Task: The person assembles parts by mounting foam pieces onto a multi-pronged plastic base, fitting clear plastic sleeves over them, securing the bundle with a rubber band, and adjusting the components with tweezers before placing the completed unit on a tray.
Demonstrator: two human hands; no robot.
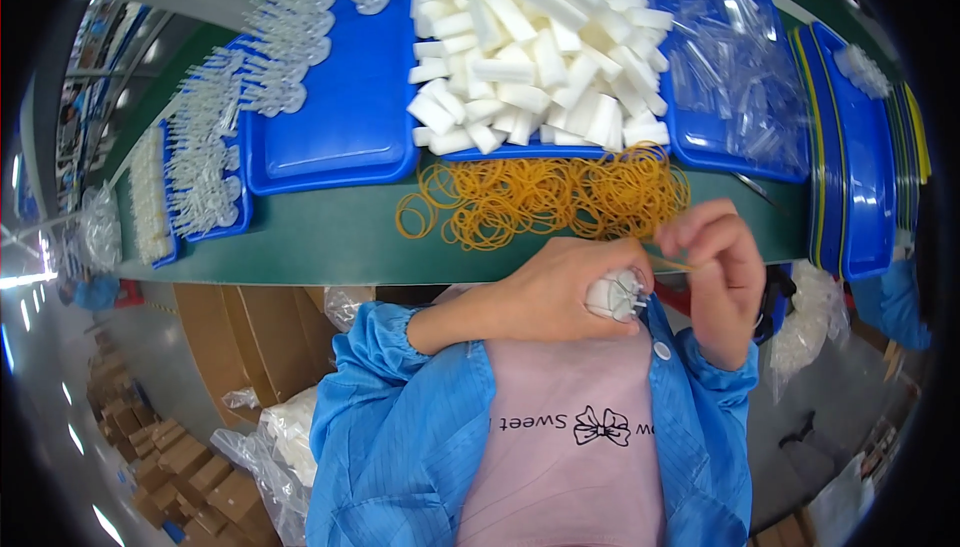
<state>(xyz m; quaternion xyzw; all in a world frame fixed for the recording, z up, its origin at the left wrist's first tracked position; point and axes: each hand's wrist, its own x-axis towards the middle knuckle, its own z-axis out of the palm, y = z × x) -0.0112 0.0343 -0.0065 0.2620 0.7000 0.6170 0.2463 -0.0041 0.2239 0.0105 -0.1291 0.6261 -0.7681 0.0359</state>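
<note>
A green work table (330, 232) carries blue plastic trays (340, 117), one heaped with white foam blocks (535, 42), and a loose pile of yellow rubber bands (550, 202) nearer. Close to the chest, the left hand (555, 292) grips a small white bundle of clear pieces (615, 295), mostly hidden. The right hand (720, 272) pinches a stretched yellow rubber band (668, 262) beside it.

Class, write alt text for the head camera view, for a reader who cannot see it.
A person's left hand grips a small bundle of clear plastic parts while the right hand stretches a yellow rubber band beside it. Beyond lie a heap of rubber bands on a green table and blue trays holding white foam blocks.
</note>
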